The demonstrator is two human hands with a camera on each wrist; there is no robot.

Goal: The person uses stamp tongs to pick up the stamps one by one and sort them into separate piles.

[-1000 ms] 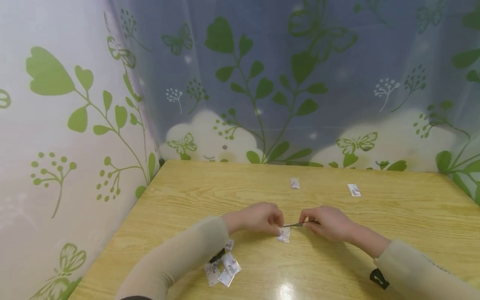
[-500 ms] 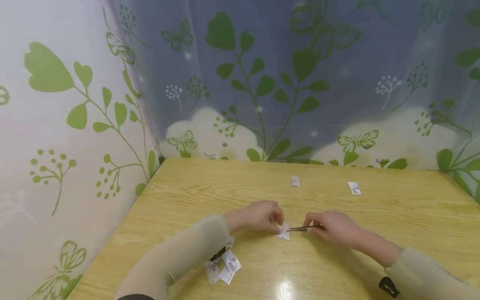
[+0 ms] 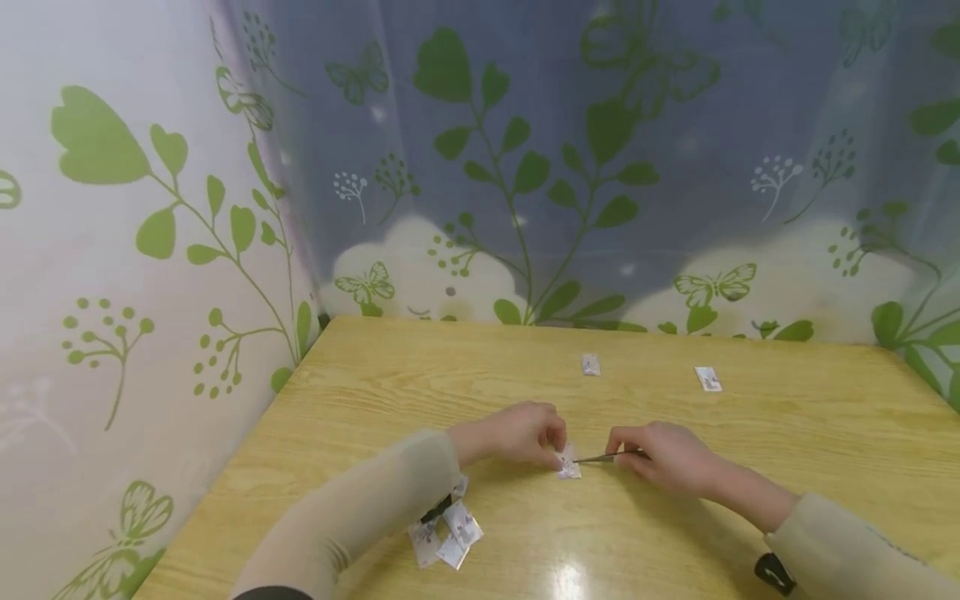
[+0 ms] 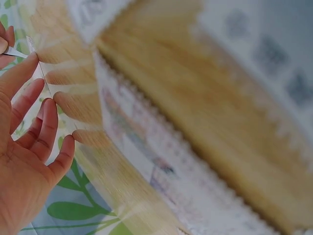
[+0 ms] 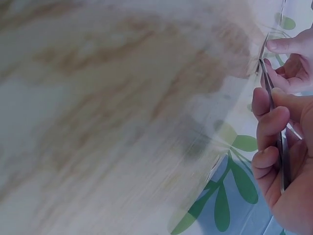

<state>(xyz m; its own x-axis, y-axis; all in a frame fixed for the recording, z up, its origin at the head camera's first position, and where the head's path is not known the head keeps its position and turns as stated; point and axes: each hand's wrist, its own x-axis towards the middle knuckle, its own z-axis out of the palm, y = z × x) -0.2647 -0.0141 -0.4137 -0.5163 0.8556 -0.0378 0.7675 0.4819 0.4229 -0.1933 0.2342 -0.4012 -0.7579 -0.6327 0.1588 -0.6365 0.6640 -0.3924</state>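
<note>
On the wooden table (image 3: 360,392) lies a small printed white packet (image 3: 572,471), with my left hand (image 3: 517,433) at its left edge. The left thumb tip overlaps the packet, and the other fingers are loosely bent; the left wrist view shows them fanned, fingertips down at the table surface. My right hand (image 3: 667,450) grips a pair of slim dark metal tweezers (image 3: 596,458). Their points lie over the packet, close to the left fingertips. The right wrist view shows the tweezers (image 5: 281,142) running along the curled right fingers, with the left hand (image 5: 293,63) just beyond the points.
Several similar packets (image 3: 461,525) overlap under the left forearm, and two single packets (image 3: 591,364) (image 3: 708,379) lie towards the back. Leaf-patterned cloth hangs behind the table and on the left. Blurred packets (image 4: 137,142) fill the left wrist view's foreground.
The right hand has shifted slightly right and down, and the tweezers' points now lie on the packet instead of at its top edge. The left hand has hardly moved.
</note>
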